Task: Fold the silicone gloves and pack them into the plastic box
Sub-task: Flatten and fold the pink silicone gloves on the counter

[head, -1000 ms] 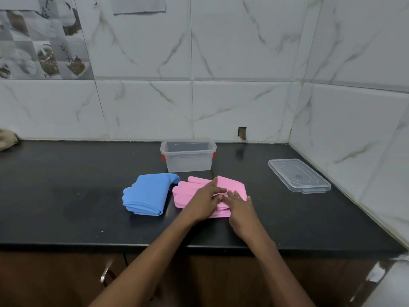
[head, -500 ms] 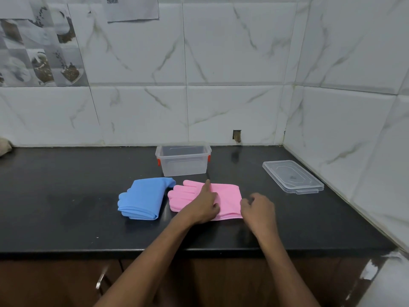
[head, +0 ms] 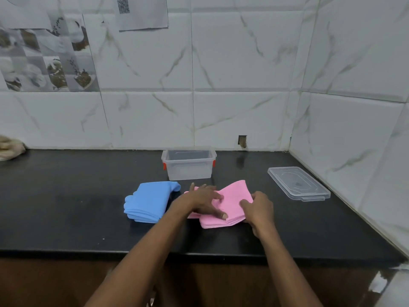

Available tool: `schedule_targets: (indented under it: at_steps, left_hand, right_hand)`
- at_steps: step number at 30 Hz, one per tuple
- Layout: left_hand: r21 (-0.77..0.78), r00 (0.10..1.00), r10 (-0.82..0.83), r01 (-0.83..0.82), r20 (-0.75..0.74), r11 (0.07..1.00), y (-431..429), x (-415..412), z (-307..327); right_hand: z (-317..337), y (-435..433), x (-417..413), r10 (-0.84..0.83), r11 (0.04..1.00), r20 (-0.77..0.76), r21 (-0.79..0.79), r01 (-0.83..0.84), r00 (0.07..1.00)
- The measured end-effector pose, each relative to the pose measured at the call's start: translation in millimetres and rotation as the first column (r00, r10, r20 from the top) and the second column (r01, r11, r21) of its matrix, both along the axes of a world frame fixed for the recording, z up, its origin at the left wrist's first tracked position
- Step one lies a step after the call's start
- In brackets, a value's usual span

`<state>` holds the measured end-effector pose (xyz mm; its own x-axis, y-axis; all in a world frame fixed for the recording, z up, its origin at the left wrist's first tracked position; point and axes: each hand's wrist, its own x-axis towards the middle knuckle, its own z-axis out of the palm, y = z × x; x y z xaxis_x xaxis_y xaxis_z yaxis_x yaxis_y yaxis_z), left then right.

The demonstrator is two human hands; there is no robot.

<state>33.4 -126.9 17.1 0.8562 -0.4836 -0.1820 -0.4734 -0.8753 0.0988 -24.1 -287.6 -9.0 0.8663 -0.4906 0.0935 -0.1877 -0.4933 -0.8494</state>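
Note:
Pink silicone gloves [head: 234, 200] lie on the black counter, their cuff end lifted and bent over toward the fingers. My right hand [head: 257, 207] pinches that raised cuff edge at the right. My left hand [head: 202, 201] presses flat on the middle of the pink gloves, fingers spread. Blue silicone gloves [head: 150, 201] sit folded just to the left, untouched. The clear plastic box [head: 188, 163] with orange clips stands open behind both pairs.
The box's clear lid [head: 298, 182] lies flat at the right, near the corner wall. A beige cloth [head: 10, 147] rests at the far left against the tiled wall. The counter's front edge [head: 199, 254] runs below my forearms.
My right hand has gone from resting beside the flat pink gloves to gripping their right end and raising it leftward. My left hand stayed pressing on the gloves.

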Motion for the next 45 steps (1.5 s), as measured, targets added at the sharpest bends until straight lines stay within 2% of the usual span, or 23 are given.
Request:
schedule_targets:
  at_steps: [2,4,7,9,12,13,15,18,20,22,24,27,29,32,34,37,40,42,45]
  left_hand:
    - [-0.020,1.000,-0.026,0.026,-0.007,0.999,-1.3,1.6,-8.8]
    - [-0.123,1.000,-0.016,0.019,0.024,0.992,-10.7,0.8,-20.8]
    - [-0.213,0.999,-0.009,0.018,0.045,0.977,-17.2,-1.3,-31.6]
    - [-0.242,1.000,-0.024,0.023,-0.002,0.970,-11.7,-1.9,-32.0]
    - [-0.347,0.986,0.003,-0.062,-0.167,0.936,3.7,-0.3,-23.4]
    - [-0.447,0.971,0.014,-0.123,-0.240,0.886,7.9,0.5,-19.4]
    - [-0.638,0.925,0.009,-0.269,-0.380,0.722,12.4,0.1,-13.0]
    - [-0.727,0.869,0.012,-0.421,-0.494,0.542,16.5,0.0,-9.4]
    - [-0.768,0.801,-0.055,-0.548,-0.596,0.331,19.9,6.2,-9.8]
    - [-0.727,0.711,-0.151,-0.669,-0.687,0.157,24.9,14.9,-8.3]
    - [-0.688,0.676,-0.138,-0.723,-0.723,0.063,27.4,19.8,-6.5]
    - [-0.703,0.703,0.025,-0.708,-0.711,-0.067,24.0,23.2,-11.9]
    - [-0.726,0.713,0.135,-0.679,-0.688,-0.108,21.8,25.0,-18.8]
    - [-0.763,0.723,0.253,-0.635,-0.643,-0.121,23.9,28.5,-26.7]
    - [-0.762,0.698,0.331,-0.637,-0.635,-0.118,26.6,31.3,-30.8]
    - [-0.781,0.700,0.431,-0.624,-0.570,-0.021,24.8,33.9,-30.7]
    - [-0.826,0.751,0.530,-0.542,-0.393,0.156,17.4,33.5,-22.9]
    - [-0.798,0.774,0.595,-0.491,-0.216,0.349,11.4,31.8,-14.8]
    - [-0.679,0.806,0.589,-0.403,0.054,0.614,3.4,31.4,-8.4]
  right_hand:
    - [1.7,0.0,-3.6,-0.045,0.997,0.124,0.063,0.037,0.991]
    - [2.4,5.7,-7.7,-0.092,0.989,0.225,0.136,0.062,0.970]
    - [-1.7,25.5,-14.8,-0.123,0.969,0.292,0.243,0.051,0.949]
    - [-6.9,39.2,-16.2,-0.093,0.973,0.299,0.229,0.023,0.950]
    - [-11.3,50.9,-15.9,-0.069,0.985,0.297,0.169,0.019,0.952]
    - [-12.0,52.6,-16.4,-0.070,0.988,0.295,0.153,0.026,0.953]
    - [-13.7,54.9,-17.3,-0.054,0.992,0.279,0.121,0.020,0.959]
    - [-15.4,54.8,-18.2,0.095,0.995,0.206,-0.021,-0.093,0.974]
    - [-14.3,55.4,-19.2,0.257,0.958,0.143,-0.167,-0.232,0.956]
    - [-15.1,56.6,-17.1,0.370,0.891,0.100,-0.318,-0.323,0.924]
    - [-14.7,59.4,-12.7,0.429,0.797,0.025,-0.481,-0.365,0.903]
    - [-15.8,64.1,-2.4,0.465,0.634,-0.095,-0.659,-0.406,0.880]
    - [-17.0,66.1,0.3,0.477,0.543,-0.162,-0.718,-0.435,0.864]
    - [-19.0,67.4,0.5,0.489,0.502,-0.182,-0.741,-0.446,0.853]
    - [-19.5,68.9,-1.4,0.511,0.472,-0.200,-0.748,-0.467,0.836]
    - [-20.4,72.8,-5.5,0.527,0.465,-0.268,-0.703,-0.538,0.806]
    - [-23.6,75.3,-9.0,0.513,0.471,-0.308,-0.679,-0.563,0.801]
    - [-21.9,75.7,-10.6,0.502,0.465,-0.314,-0.687,-0.558,0.806]
    - [-18.4,73.4,-10.9,0.505,0.457,-0.321,-0.688,-0.564,0.801]
